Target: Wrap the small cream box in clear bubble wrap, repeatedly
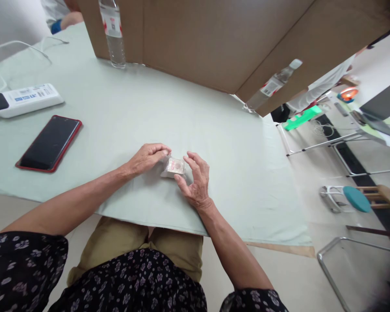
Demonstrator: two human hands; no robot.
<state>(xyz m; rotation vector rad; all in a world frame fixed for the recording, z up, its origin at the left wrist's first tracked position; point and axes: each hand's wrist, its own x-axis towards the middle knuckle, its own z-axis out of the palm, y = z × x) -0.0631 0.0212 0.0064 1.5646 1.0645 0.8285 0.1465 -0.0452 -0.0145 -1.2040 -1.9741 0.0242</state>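
A small, boxy pack (175, 166) in clear crinkled wrap, pale with faint red print, lies on the table near its front edge. My left hand (147, 158) is at the pack's upper left, with thumb and fingertips pinched together at a corner of the wrap. On the pack's right side, my right hand (196, 180) has its thumb and fingers spread apart around it. The right thumb is close to the pack's lower edge; whether it touches cannot be told.
A phone (50, 143) in a red case and a white power strip (29, 99) with a cable lie left. Cardboard panels (195, 43) stand at the back, beside two water bottles, one upright (113, 37), one tilted in view (274, 86). Stools (356, 199) are on the right.
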